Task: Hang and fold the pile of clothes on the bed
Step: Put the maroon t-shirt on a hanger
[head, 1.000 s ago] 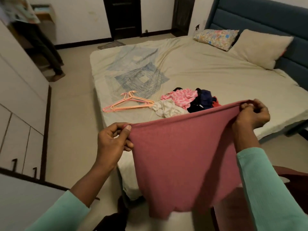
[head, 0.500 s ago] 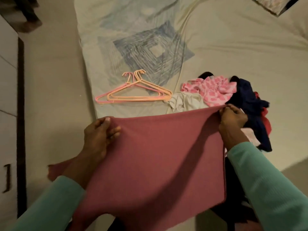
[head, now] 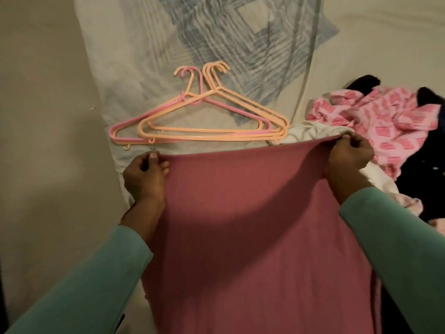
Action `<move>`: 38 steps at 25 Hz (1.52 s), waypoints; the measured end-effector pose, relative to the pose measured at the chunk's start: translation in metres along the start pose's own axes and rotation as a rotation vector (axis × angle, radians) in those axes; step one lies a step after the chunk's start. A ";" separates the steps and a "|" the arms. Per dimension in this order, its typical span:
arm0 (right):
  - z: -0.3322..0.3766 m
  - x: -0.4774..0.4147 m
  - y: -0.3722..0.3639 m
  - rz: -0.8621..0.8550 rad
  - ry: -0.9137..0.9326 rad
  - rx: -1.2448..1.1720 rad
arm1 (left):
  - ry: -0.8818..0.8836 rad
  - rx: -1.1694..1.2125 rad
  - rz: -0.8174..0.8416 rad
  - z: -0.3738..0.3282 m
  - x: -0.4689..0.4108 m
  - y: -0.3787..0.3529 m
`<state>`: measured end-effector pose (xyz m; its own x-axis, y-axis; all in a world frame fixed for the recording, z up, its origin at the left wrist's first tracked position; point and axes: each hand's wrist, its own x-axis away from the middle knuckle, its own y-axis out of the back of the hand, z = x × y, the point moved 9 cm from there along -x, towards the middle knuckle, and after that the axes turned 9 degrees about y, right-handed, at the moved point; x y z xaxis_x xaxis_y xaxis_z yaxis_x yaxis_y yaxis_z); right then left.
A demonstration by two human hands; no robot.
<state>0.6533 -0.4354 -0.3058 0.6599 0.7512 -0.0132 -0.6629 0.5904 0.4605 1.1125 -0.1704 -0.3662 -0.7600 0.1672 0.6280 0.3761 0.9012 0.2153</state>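
Mauve garment [head: 252,237] at centre frame, top edge pulled taut. It has dropped from mid-air down to the bed [head: 361,44] edge, just below the hangers [head: 199,121]. Left grip [head: 144,177] and right grip [head: 349,155] each still pinch a top corner. Pile of clothes [head: 385,121] at right frame. Likely being laid flat to fold; most of the pile is left.

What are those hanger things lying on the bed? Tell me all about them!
The hangers are thin plastic: one pink and a few peach-orange, overlapping. Each is a triangle with a curved hook, with tiny hooks under the bottom bar. They lie flat and bare on the bed sheet, hooks pointing away from the person. Their right end reaches the white garment; the rose cloth is held just in front.
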 end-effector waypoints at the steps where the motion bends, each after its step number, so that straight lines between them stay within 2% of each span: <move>1: -0.006 -0.001 -0.012 0.019 -0.007 -0.024 | -0.030 -0.004 -0.026 0.000 -0.003 -0.002; 4: -0.021 -0.009 -0.031 0.075 0.004 -0.114 | -0.098 -0.002 -0.047 -0.002 -0.003 -0.007; 8: -0.019 -0.014 -0.018 0.194 -0.065 -0.145 | -0.056 0.016 0.006 -0.004 0.000 -0.001; 12: 0.005 0.000 0.037 0.152 -0.060 -0.186 | -0.041 0.155 0.039 -0.014 0.034 0.022; 17: -0.012 0.026 0.138 0.168 -0.086 -0.252 | -0.197 0.182 -0.012 -0.013 0.111 0.090; 23: -0.078 0.073 0.266 0.248 -0.216 -0.261 | -0.257 0.194 0.017 0.077 0.210 0.173; 28: -0.155 0.103 0.353 0.190 -0.316 -0.190 | -0.153 0.169 -0.030 0.163 0.263 0.230; 34: -0.248 0.143 0.410 0.169 -0.522 -0.037 | -0.101 -0.013 -0.092 0.223 0.279 0.270; 38: -0.244 0.153 0.425 0.131 -0.493 -0.038 | -0.161 -0.110 -0.123 0.231 0.280 0.279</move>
<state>0.3858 0.0023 -0.3288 0.6527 0.5965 0.4670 -0.7576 0.5180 0.3971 0.8827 0.2205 -0.3032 -0.8754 0.1282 0.4660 0.3239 0.8712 0.3688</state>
